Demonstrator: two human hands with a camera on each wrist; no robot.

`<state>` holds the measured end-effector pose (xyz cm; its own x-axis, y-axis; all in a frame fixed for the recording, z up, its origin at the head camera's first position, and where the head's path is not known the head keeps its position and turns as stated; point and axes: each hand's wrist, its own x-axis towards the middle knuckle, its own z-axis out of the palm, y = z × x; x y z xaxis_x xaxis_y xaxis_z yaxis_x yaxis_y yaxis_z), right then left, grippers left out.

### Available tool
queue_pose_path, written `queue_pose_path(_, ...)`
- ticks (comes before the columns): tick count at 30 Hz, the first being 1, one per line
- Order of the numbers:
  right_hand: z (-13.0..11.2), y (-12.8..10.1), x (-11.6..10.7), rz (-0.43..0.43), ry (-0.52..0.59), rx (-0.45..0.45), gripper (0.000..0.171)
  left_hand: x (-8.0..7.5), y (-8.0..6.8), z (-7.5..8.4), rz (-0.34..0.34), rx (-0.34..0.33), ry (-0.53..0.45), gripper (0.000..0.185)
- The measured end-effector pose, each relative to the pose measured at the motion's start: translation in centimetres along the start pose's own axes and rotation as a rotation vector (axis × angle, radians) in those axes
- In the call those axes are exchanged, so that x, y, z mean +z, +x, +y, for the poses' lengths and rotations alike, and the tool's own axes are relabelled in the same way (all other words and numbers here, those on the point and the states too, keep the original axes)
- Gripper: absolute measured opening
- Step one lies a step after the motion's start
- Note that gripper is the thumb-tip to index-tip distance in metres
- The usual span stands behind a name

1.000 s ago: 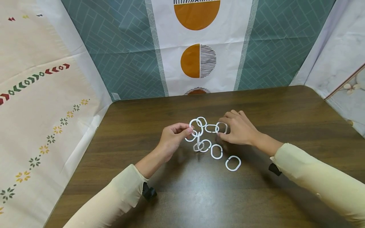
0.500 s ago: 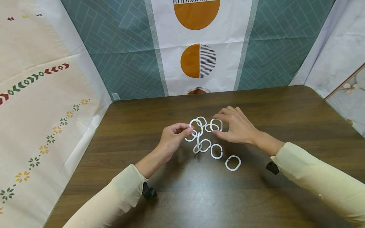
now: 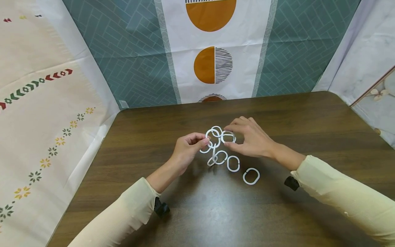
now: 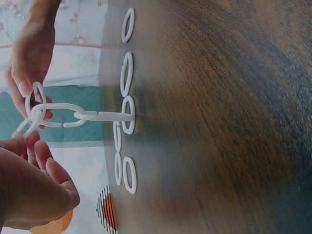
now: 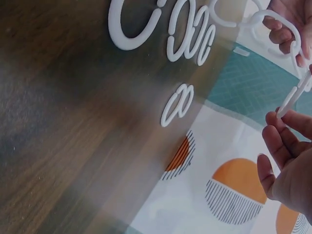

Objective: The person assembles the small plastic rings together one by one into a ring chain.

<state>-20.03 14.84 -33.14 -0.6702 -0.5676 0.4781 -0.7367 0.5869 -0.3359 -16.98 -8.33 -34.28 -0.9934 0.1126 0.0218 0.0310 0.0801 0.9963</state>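
My left hand (image 3: 188,150) pinches a white plastic chain link (image 3: 206,132) between thumb and fingers. More joined links hang below it; in the left wrist view this short chain (image 4: 102,116) reaches down to the tabletop. My right hand (image 3: 254,139) holds another white link (image 5: 293,95) by its edge, between thumb and fingertips. That link is close beside the left hand's link; whether the two are hooked together I cannot tell. In the left wrist view my right hand (image 4: 31,61) is across from my left hand (image 4: 39,187).
Loose white links lie on the brown wooden table (image 3: 148,137), among them an oval link (image 3: 228,164) and a link (image 3: 251,184) nearer the front right. Others lie behind the hands. A patterned cloth (image 3: 135,61) hangs beyond the far edge.
My right hand has moved left with its link, bringing it up to the link in my left hand. The left hand has stayed nearly still; the dangling chain has swung slightly.
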Motion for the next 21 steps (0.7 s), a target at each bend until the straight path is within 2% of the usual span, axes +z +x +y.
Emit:
queue_pose_path(6, -0.6, 0.1, 0.3, -0.013, 0.038, -0.020, 0.039, 0.0, -0.1, 0.0, -0.022, -0.002, -0.012, 0.018)
queue_pose_path(12, -1.2, 0.3, 0.4, -0.035, 0.077, -0.026, 0.042, 0.0, -0.2, -0.1, -0.054, -0.040, -0.017, 0.016)
queue_pose_path(21, -1.1, 0.6, 0.4, 0.053, 0.046, -0.074, 0.038, -0.1, -0.1, -0.2, -0.071, -0.056, -0.005, 0.024)
